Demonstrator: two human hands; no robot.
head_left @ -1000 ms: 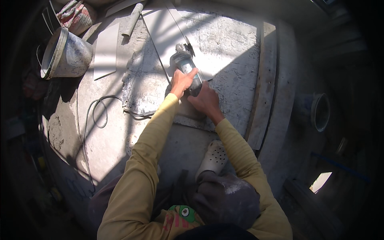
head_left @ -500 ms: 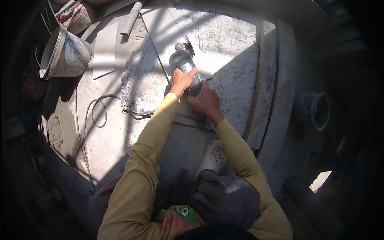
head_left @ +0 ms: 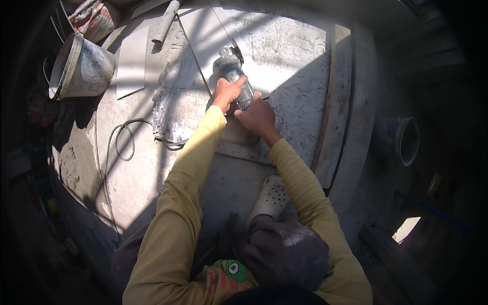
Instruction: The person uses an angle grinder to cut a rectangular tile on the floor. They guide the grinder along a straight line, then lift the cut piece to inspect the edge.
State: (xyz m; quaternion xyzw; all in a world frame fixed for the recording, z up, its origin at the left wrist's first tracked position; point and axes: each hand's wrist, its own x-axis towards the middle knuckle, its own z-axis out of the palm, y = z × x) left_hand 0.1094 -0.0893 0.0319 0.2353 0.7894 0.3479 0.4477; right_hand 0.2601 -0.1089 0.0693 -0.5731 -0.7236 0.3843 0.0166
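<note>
Both my hands are closed around an angle grinder [head_left: 232, 71] with a teal and grey body. My left hand [head_left: 228, 93] wraps the middle of the body, and my right hand [head_left: 258, 117] grips its rear end. The grinder's dark disc [head_left: 238, 54] stands on edge at the head's right side, over a pale tile [head_left: 206, 31]. Whether the disc touches the tile I cannot make out. Under the tile lies a scuffed, whitish board [head_left: 300, 66]. My left hand and the grinder hide part of the tile's near end.
A grey cable [head_left: 107, 168] loops over the floor on the left. Beyond it stand a plaster-stained bucket [head_left: 94, 68], a narrow tile strip [head_left: 131, 63] and a tube [head_left: 166, 21]. Wooden planks [head_left: 334, 101] run along the right, with another bucket [head_left: 407, 141] past them. My shoe [head_left: 269, 197] is close to the board.
The grinder and both my hands have shifted slightly away from me and to the left. My grip stays the same.
</note>
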